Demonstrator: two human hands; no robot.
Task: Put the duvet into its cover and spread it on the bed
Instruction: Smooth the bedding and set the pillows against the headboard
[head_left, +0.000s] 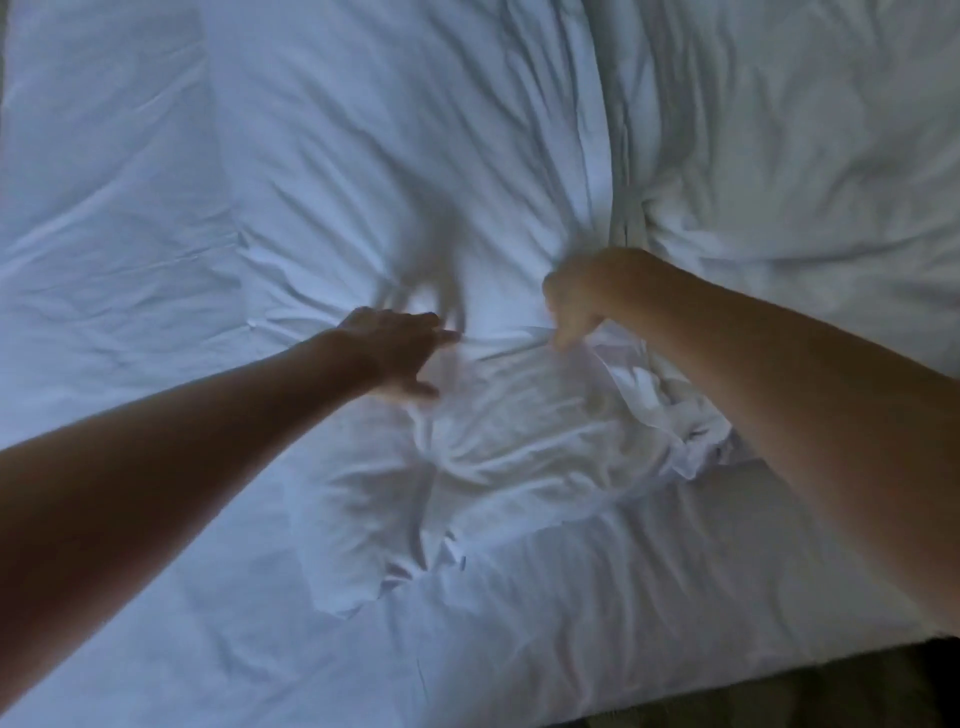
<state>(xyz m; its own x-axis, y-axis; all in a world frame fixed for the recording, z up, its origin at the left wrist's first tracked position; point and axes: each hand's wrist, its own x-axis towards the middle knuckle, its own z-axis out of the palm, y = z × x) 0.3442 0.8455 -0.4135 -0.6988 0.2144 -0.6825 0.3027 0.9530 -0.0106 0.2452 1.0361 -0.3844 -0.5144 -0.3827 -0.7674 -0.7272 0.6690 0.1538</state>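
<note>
Head view shows us white bedding filling nearly everything, so we start with the biggest thing: the bed (98, 171), its flat sheet bare along the left side. Over most of it lies the duvet cover (395, 156), thin and creased, with wrinkles radiating toward the spot where our hands work. At the upper right sits a puffier white mass, which we take to be the duvet (789, 145), meeting the cover along a long seam-like fold. Nearer to us, a bunched heap of thin cloth (498, 457) is gathered between our forearms; whether it is part of the cover or a separate layer we cannot tell.

Our right hand (587, 296) has its fingers curled down, pinching a fold of that cloth at the top of the heap. Our left hand (400, 348) is spread, fingers straight and blurred, just touching or skimming the cover beside the heap.

We judge all of this soft, light and limp: the cover will slide and crumple freely, while the duvet is bulkier and springy but not heavy. Neither is fragile. The best holds would be corners and hems, gathered in a full fist, not the loose middle.

We see no brand, label or writing anywhere on the fabric.
</note>
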